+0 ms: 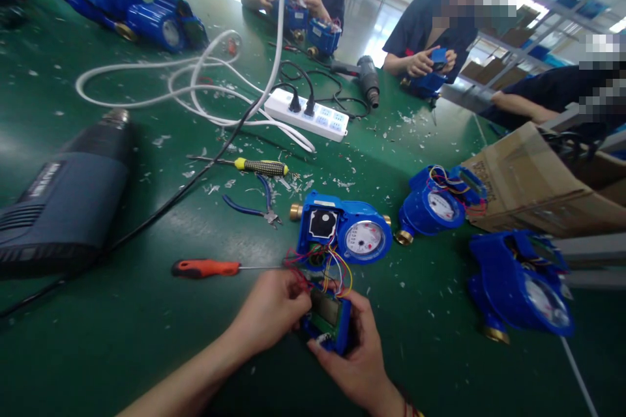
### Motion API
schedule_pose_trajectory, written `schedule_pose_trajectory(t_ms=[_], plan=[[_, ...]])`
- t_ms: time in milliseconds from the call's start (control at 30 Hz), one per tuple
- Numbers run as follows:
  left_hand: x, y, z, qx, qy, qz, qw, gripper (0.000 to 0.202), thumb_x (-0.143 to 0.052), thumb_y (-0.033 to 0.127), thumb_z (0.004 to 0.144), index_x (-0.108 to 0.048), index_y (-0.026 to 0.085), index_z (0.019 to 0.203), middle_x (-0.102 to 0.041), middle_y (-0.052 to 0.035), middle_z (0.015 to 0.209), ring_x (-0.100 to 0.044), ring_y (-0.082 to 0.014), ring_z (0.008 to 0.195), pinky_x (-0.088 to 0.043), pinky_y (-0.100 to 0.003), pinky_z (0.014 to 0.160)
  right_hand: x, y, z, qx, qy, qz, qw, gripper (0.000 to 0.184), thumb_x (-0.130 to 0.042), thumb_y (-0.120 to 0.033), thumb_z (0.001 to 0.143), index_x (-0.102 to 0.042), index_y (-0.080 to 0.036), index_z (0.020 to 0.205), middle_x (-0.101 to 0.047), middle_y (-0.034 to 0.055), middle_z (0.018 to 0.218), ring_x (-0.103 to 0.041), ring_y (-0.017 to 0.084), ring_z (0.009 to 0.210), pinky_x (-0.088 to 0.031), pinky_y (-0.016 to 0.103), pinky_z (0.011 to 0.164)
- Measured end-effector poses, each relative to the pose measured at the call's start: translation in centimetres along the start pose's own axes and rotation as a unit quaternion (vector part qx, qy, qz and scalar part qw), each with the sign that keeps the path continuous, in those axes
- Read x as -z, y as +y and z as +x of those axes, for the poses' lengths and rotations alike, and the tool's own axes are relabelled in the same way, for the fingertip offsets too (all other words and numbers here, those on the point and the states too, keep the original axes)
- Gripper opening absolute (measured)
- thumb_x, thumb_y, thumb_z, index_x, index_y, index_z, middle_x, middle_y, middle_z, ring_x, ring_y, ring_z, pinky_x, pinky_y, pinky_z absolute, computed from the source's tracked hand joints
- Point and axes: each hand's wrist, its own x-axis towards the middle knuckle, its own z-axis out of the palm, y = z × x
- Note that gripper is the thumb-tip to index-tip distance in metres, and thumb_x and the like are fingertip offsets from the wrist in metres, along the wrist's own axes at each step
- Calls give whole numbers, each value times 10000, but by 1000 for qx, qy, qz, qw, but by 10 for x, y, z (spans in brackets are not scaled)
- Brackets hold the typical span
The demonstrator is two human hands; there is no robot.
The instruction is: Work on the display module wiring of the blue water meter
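Blue display module [328,316], wired to open water meter [345,234], gripped between left hand [271,309] and right hand [359,355] above green table [122,339]. Unreadable print on cardboard box [533,189] and heat gun [63,199].

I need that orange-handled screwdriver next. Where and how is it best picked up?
Probably by the orange handle of the screwdriver, from above with the left hand. It lies flat, handle pointing left with bare table around it; the thin shaft runs right toward the wired meter.
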Motion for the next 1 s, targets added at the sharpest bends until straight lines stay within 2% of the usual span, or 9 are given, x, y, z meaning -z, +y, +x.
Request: schedule_pose_trajectory(t_ms=[133, 233, 433, 667, 800, 867, 933, 967, 1000], plan=[[7, 0, 1, 7, -51, -10, 999, 122, -446, 192, 688, -513, 154, 594, -540, 37, 427, -501, -97, 378, -377, -184, 384, -3, -7, 5, -12, 9, 59, 998, 626, -733, -136, 656, -404, -248, 1176, -564, 61, 1143, -571, 212, 1026, -477, 301, 879], [10, -1, 1, 6, -69, -21, 997, 150, -445, 219, 715, -510, 153, 598, -548, 32, 414, -502, -95, 367, -375, -178, 378, -4, -11, 9, -29, 4, 98, 995, 611, -724, -148, 670, -386, -236, 1171, -564, 71, 1149, -581, 211, 1014, -482, 311, 868], [6, -7, 5, -5, -27, -37, 999, 288, -306, 284, 824, -472, 162, 623, -533, 24, 376, -475, -90, 310, -342, -161, 331, 2, -11, 13, -45, -19, 200, 979, 633, -750, -248, 670, -356, -221, 1164, -606, 85, 1091, -601, 227, 977, -482, 335, 836], [3, -12, 7, -38, -4, -39, 999, 373, -357, 460, 828, -471, 162, 636, -527, 7, 365, -469, -100, 296, -350, -171, 312, 9, 3, 16, -23, -43, 269, 962, 642, -768, -267, 658, -392, -204, 1174, -617, 71, 1042, -595, 212, 929, -443, 326, 834], [2, -14, 3, -91, -5, -32, 995, 253, -444, 421, 775, -460, 171, 810, -500, 60, 390, -445, -89, 321, -351, -167, 335, 7, 3, 17, -13, -41, 295, 955, 643, -787, -310, 621, -419, -206, 1139, -617, 58, 1037, -601, 210, 927, -435, 334, 847], [0, -15, -1, -132, -23, -21, 991, 323, -522, 375, 710, -416, 184, 947, -507, 83, 436, -470, -97, 372, -374, -174, 368, 5, 1, 16, -10, -35, 292, 956, 674, -812, -325, 578, -426, -205, 1117, -634, 45, 976, -616, 207, 891, -444, 336, 825], [0, -16, -3, -157, -37, -3, 987, 405, -539, 425, 694, -401, 183, 988, -529, 70, 459, -488, -114, 394, -393, -199, 384, 5, 0, 16, -8, -16, 283, 959, 733, -845, -353, 502, -438, -204, 1093, -640, 20, 899, -627, 201, 845, -452, 339, 803], [0, -15, -4, -148, -26, 9, 989, 443, -548, 498, 689, -425, 184, 976, -534, 62, 447, -482, -121, 375, -392, -213, 376, 5, 0, 17, -8, -9, 277, 961, 756, -860, -379, 449, -458, -197, 1063, -639, 14, 867, -628, 205, 831, -452, 354, 806], [-1, -14, -4, -148, 13, 17, 989, 466, -556, 555, 680, -462, 190, 953, -504, 67, 423, -483, -136, 377, -391, -228, 361, 5, 2, 18, -11, -2, 270, 963, 792, -873, -398, 386, -478, -187, 1039, -636, 14, 838, -631, 216, 813, -455, 381, 803]])
